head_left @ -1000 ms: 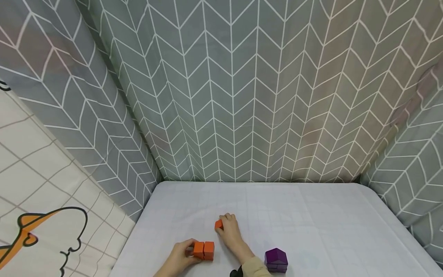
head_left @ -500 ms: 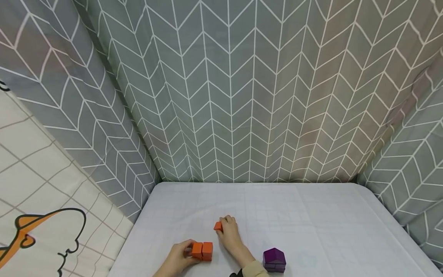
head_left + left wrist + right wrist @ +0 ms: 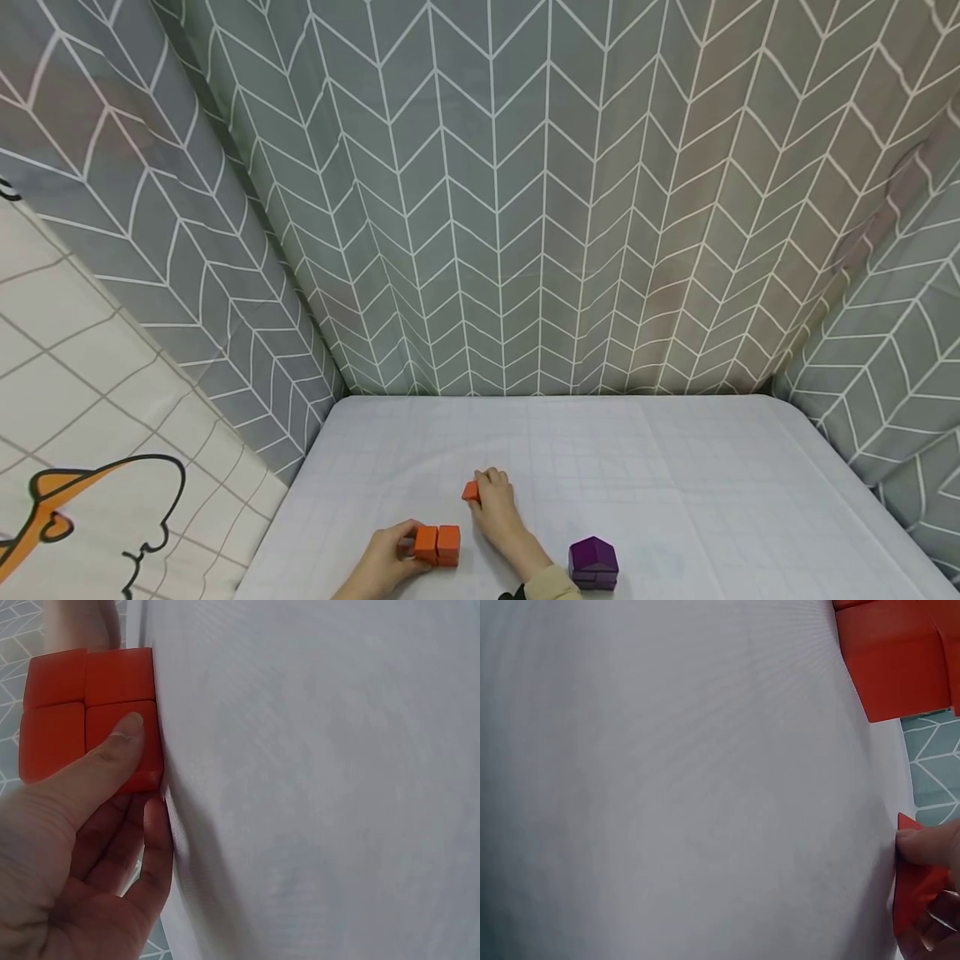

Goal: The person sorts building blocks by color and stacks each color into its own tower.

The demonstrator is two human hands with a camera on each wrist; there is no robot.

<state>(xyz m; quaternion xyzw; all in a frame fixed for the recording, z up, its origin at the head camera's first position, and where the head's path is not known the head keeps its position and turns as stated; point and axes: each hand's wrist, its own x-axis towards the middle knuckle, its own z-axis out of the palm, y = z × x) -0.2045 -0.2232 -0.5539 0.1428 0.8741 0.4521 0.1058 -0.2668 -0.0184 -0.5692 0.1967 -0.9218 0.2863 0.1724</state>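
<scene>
Near the front of the white table, my left hand (image 3: 384, 558) grips a cluster of orange blocks (image 3: 438, 546) from its left side. In the left wrist view the cluster (image 3: 56, 679) shows a two-by-two face; the thumb presses on its lower right block and the other fingers curl beside it. Farther back and to the right, my right hand (image 3: 495, 506) pinches a small orange block (image 3: 470, 492) at the table. The right wrist view shows only a pointed piece of that block (image 3: 911, 892) under a fingertip, with the rest cut off by the edge.
To the right of the right forearm stands a purple block stack (image 3: 593, 563) with a peaked top. White cloth covers the table (image 3: 675, 475). Grey patterned curtains (image 3: 525, 250) hang behind and at both sides.
The small orange block has turned slightly in my right hand and shows a more slanted outline. The whole head view has shifted a little, while the left hand keeps its grip.
</scene>
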